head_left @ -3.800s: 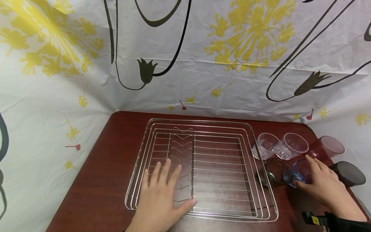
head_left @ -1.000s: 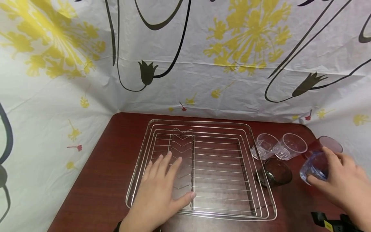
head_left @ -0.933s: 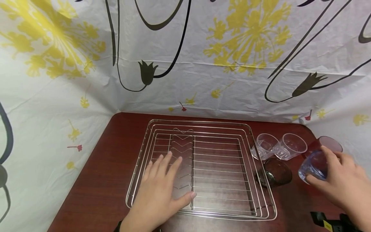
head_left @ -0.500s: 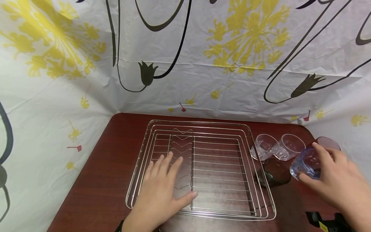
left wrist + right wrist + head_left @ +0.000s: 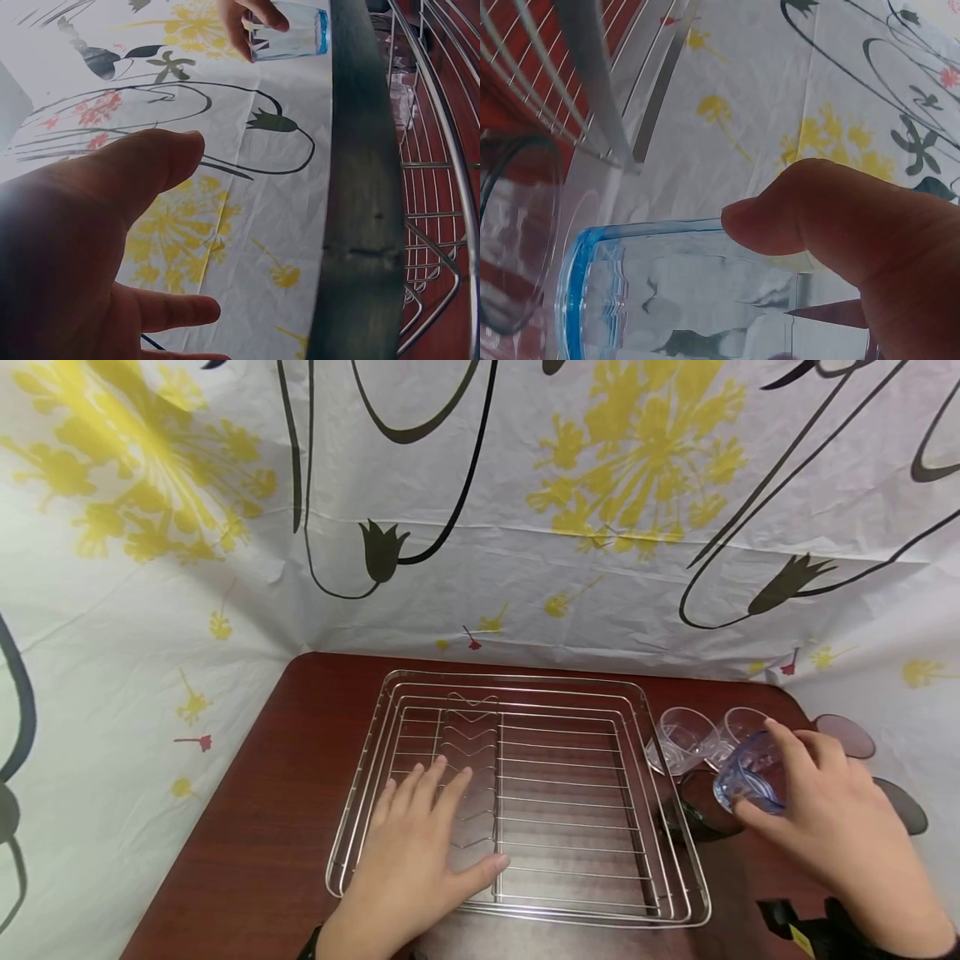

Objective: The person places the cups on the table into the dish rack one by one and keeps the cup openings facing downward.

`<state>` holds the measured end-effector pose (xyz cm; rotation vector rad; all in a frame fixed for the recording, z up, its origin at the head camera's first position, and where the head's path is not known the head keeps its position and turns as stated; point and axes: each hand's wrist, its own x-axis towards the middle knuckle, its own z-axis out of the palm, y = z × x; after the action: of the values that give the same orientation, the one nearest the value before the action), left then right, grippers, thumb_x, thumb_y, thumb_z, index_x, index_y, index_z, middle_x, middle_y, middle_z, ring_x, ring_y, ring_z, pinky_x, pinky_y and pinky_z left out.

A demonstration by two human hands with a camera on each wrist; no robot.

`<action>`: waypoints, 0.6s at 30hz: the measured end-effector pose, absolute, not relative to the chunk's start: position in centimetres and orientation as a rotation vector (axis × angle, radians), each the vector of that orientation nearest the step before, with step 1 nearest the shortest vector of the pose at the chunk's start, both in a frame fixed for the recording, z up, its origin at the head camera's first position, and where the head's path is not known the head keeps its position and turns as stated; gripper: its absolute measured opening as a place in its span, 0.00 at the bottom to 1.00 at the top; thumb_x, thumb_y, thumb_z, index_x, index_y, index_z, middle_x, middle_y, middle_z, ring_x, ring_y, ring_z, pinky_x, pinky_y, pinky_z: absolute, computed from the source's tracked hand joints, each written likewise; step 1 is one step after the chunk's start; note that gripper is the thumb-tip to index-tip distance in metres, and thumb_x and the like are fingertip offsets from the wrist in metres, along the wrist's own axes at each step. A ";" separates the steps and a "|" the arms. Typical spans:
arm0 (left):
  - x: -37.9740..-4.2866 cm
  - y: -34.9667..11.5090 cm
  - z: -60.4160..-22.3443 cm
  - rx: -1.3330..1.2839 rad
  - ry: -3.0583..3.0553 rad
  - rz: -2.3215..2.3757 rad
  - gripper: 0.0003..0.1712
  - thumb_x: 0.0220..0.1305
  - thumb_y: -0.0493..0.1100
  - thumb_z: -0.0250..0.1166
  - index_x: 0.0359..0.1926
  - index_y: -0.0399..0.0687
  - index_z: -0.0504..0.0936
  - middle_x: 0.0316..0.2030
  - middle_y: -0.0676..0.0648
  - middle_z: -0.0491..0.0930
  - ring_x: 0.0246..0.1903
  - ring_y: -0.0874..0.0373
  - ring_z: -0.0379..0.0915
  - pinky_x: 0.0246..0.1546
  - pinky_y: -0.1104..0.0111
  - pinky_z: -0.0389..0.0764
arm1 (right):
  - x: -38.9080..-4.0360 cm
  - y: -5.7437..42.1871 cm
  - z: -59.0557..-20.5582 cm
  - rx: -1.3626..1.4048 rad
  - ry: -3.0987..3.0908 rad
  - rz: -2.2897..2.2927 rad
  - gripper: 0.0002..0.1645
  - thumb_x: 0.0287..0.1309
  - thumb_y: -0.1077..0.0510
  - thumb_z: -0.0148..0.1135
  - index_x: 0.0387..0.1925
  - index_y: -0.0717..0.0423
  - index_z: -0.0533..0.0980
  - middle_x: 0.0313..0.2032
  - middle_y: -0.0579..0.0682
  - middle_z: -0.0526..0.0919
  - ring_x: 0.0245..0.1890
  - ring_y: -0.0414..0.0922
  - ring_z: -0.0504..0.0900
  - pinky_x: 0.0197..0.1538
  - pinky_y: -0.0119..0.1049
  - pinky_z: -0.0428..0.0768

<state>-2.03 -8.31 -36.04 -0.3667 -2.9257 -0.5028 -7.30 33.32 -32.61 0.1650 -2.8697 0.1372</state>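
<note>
My right hand grips a blue-tinted drinking glass by its side, thumb on the near side and fingers across the far side. The right wrist view shows the thumb against the glass, whose base is a deeper blue. It is held up at the right of the metal dish rack, overlapping a dark green glass in the head view. My left hand is spread, fingers straight, over the rack's left part near its zigzag divider wires, holding nothing.
Two clear glasses stand behind the green one, by the rack's right side. A pink glass and a grey glass are farther right, partly hidden by my right hand. A patterned sheet encloses the dark red table.
Earlier the blue glass stood among the others with my right hand at it. It has since been lifted and moved left toward the rack. My left hand has stayed almost in place.
</note>
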 end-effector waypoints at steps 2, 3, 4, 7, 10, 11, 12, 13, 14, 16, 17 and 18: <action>-2.0 -8.3 -36.1 -0.375 -2.922 -0.524 0.54 0.52 0.79 0.62 0.72 0.55 0.67 0.73 0.42 0.64 0.72 0.40 0.59 0.70 0.41 0.58 | -7.2 32.8 -32.6 0.181 -2.858 0.144 0.63 0.36 0.45 0.77 0.74 0.57 0.58 0.55 0.74 0.67 0.42 0.77 0.71 0.34 0.70 0.69; -2.1 -8.2 -36.1 -0.379 -2.923 -0.536 0.54 0.52 0.79 0.62 0.73 0.55 0.67 0.73 0.42 0.64 0.72 0.40 0.59 0.71 0.41 0.58 | -7.2 32.6 -32.5 0.194 -2.850 0.147 0.63 0.35 0.46 0.77 0.74 0.57 0.58 0.56 0.73 0.67 0.42 0.76 0.71 0.34 0.70 0.69; -2.1 -8.2 -36.1 -0.379 -2.923 -0.541 0.54 0.52 0.79 0.62 0.73 0.55 0.67 0.73 0.42 0.64 0.72 0.40 0.59 0.71 0.41 0.57 | -7.2 32.3 -32.5 0.207 -2.845 0.152 0.63 0.35 0.46 0.77 0.73 0.57 0.59 0.56 0.73 0.67 0.42 0.76 0.71 0.35 0.70 0.69; -2.1 -8.1 -36.3 -0.388 -2.922 -0.552 0.54 0.51 0.78 0.63 0.73 0.55 0.66 0.72 0.42 0.64 0.72 0.40 0.59 0.71 0.41 0.57 | -7.3 31.7 -32.3 0.228 -2.840 0.170 0.63 0.34 0.47 0.77 0.74 0.56 0.59 0.57 0.72 0.67 0.44 0.75 0.71 0.37 0.70 0.69; -2.1 -8.1 -36.5 -0.388 -2.922 -0.553 0.54 0.51 0.79 0.63 0.72 0.55 0.67 0.72 0.42 0.65 0.72 0.40 0.60 0.70 0.40 0.58 | -7.3 31.0 -32.3 0.246 -2.847 0.176 0.63 0.34 0.46 0.77 0.74 0.55 0.59 0.58 0.71 0.67 0.43 0.76 0.72 0.36 0.69 0.69; -2.1 -8.1 -36.5 -0.388 -2.923 -0.554 0.54 0.51 0.79 0.63 0.72 0.55 0.67 0.72 0.42 0.65 0.71 0.40 0.60 0.70 0.40 0.58 | -7.3 30.8 -32.4 0.254 -2.843 0.178 0.63 0.34 0.46 0.77 0.74 0.54 0.59 0.58 0.71 0.68 0.43 0.76 0.72 0.35 0.69 0.69; -2.1 -8.1 -36.5 -0.386 -2.924 -0.555 0.54 0.51 0.78 0.63 0.72 0.55 0.67 0.72 0.42 0.65 0.71 0.40 0.60 0.70 0.40 0.59 | -7.4 30.6 -32.4 0.262 -2.843 0.176 0.63 0.34 0.46 0.77 0.74 0.54 0.60 0.58 0.70 0.68 0.42 0.75 0.72 0.34 0.68 0.69; -2.1 -8.1 -36.5 -0.385 -2.926 -0.557 0.54 0.51 0.78 0.63 0.72 0.55 0.68 0.72 0.42 0.65 0.71 0.40 0.60 0.70 0.40 0.59 | -7.4 30.3 -32.4 0.273 -2.841 0.173 0.63 0.34 0.46 0.77 0.74 0.54 0.60 0.58 0.70 0.68 0.42 0.75 0.73 0.33 0.67 0.70; -2.1 -8.1 -36.5 -0.383 -2.926 -0.560 0.54 0.51 0.78 0.63 0.72 0.55 0.68 0.72 0.42 0.65 0.71 0.40 0.60 0.70 0.40 0.59 | -7.3 30.2 -32.4 0.291 -2.835 0.171 0.62 0.34 0.46 0.77 0.73 0.55 0.61 0.58 0.70 0.68 0.41 0.74 0.73 0.32 0.66 0.70; -2.1 -8.1 -36.5 -0.384 -2.927 -0.562 0.54 0.51 0.78 0.63 0.72 0.55 0.68 0.72 0.42 0.65 0.71 0.40 0.60 0.70 0.40 0.59 | -7.3 29.8 -32.3 0.321 -2.825 0.167 0.61 0.34 0.46 0.77 0.73 0.56 0.61 0.58 0.69 0.68 0.41 0.73 0.73 0.32 0.64 0.72; -2.1 -8.1 -36.5 -0.384 -2.927 -0.563 0.54 0.51 0.78 0.63 0.72 0.55 0.67 0.72 0.42 0.65 0.71 0.40 0.60 0.70 0.40 0.58 | -7.3 29.6 -32.3 0.333 -2.822 0.166 0.61 0.35 0.46 0.77 0.73 0.56 0.61 0.58 0.69 0.68 0.41 0.72 0.74 0.31 0.63 0.72; -2.0 -8.1 -36.5 -0.385 -2.928 -0.563 0.54 0.51 0.78 0.63 0.72 0.55 0.67 0.72 0.42 0.65 0.71 0.40 0.59 0.70 0.40 0.58 | -7.3 29.5 -32.3 0.342 -2.825 0.164 0.62 0.35 0.46 0.77 0.73 0.56 0.61 0.58 0.70 0.68 0.41 0.72 0.74 0.32 0.63 0.73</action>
<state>-2.05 -8.05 -36.54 -0.3850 -2.9275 -0.5631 -7.31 29.49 -32.25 0.3421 -2.8252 0.1639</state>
